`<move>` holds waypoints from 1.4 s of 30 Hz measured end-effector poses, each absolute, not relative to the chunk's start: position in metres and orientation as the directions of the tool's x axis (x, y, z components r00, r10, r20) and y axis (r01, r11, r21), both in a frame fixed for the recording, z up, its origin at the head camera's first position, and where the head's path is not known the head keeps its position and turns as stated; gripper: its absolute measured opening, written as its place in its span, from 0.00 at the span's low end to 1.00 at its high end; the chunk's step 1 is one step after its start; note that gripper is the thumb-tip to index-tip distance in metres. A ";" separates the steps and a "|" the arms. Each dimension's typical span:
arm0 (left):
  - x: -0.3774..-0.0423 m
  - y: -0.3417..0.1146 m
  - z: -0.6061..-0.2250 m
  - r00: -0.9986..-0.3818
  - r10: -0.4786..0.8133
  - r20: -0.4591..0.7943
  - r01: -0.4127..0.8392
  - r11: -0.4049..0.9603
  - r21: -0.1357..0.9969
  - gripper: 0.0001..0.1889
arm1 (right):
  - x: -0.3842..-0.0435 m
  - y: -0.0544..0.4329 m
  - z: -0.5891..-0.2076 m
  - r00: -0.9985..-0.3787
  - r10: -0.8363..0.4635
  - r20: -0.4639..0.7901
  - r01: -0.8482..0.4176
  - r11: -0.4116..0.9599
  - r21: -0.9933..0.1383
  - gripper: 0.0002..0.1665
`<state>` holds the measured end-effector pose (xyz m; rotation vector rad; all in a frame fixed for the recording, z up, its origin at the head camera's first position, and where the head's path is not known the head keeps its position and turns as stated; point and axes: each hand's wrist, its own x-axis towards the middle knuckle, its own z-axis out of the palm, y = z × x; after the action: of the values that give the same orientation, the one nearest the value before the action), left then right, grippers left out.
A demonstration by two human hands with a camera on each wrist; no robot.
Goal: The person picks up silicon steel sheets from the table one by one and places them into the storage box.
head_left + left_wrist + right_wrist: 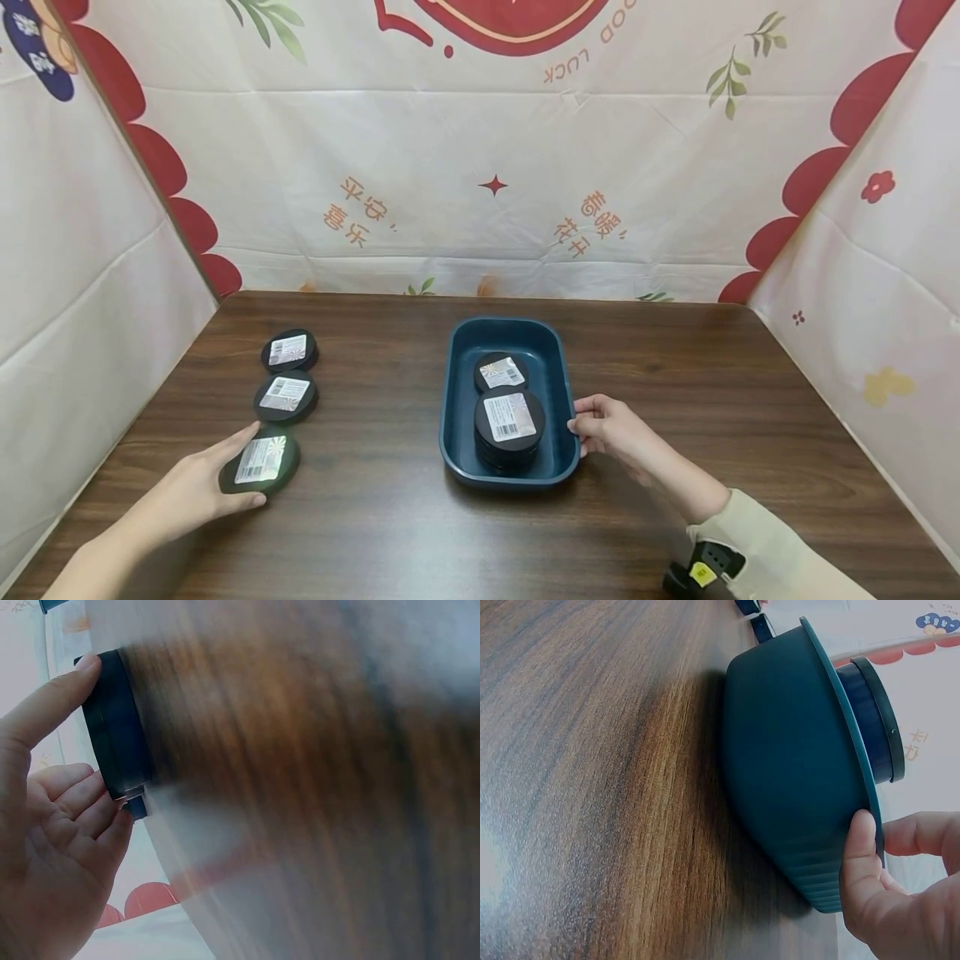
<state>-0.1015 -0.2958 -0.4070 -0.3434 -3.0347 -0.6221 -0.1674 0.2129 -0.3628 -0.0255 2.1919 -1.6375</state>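
Across the tabletop (360,508), left fingers (228,447) grip a container (260,461), right fingers (594,427) a tray's (458,408) right edge; jolts could topple its stack (510,427).

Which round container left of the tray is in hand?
The front round container, closest to the camera: the left hand grips it; the two behind are unheld.

Left hand (193,493) spread, right hand (611,428) pinched
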 end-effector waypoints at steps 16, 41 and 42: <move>-0.106 -0.291 -0.407 -0.980 0.191 0.062 0.199 0.893 0.404 0.55 | -0.167 0.213 -0.364 -0.920 -0.254 -0.299 0.221 0.295 -0.929 0.25; -0.116 -0.273 -0.407 -0.981 0.167 0.097 0.193 0.882 0.430 0.51 | -0.167 0.211 -0.363 -0.922 -0.237 -0.306 0.232 0.292 -0.928 0.24; -0.117 -0.272 -0.406 -0.981 0.167 0.101 0.194 0.880 0.433 0.51 | -0.166 0.211 -0.363 -0.922 -0.239 -0.303 0.229 0.293 -0.928 0.24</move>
<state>-0.1169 -0.2725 -0.4060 -0.2871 -2.9871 -0.6972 -0.1664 0.2113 -0.3626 -0.0091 2.1828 -1.6649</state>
